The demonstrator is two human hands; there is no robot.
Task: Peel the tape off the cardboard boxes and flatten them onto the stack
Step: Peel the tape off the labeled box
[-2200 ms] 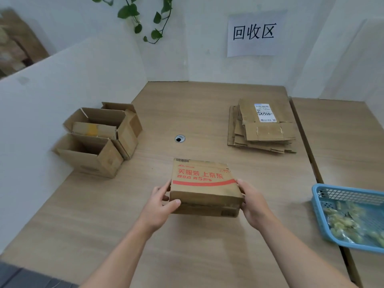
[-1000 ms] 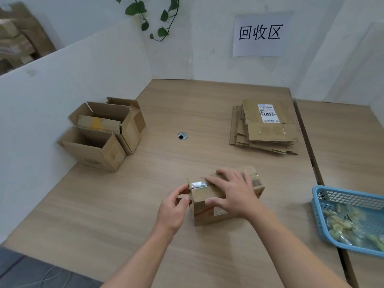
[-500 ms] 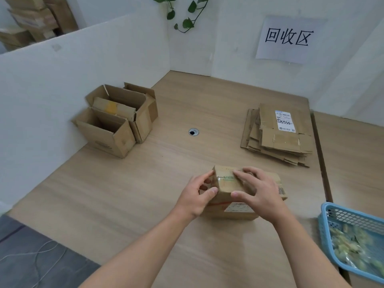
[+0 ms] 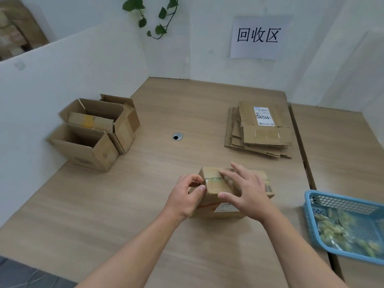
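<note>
Since half a second ago the left hand (image 4: 185, 196) has drawn its fingertips up to the top left edge of the box (image 4: 216, 189), while the right hand (image 4: 247, 194) has stayed on top.

From my remote seat, the table (image 4: 128, 215) fills most of the view. At far right lies the stack (image 4: 259, 138) of flattened cardboard, a label on its top sheet. Two open boxes (image 4: 95, 132) sit at far left against the white partition, touching each other. A blue basket (image 4: 311, 217) sits at the near right edge.

Near the middle, just ahead of me, the box rests on the table, closed. My right hand lies over its top with fingers spread and straight, pressing down. My left hand is curled, thumb and forefinger pinching the left end of the tape (image 4: 214, 178), a clear strip that runs along the top seam and under the right hand.
</note>
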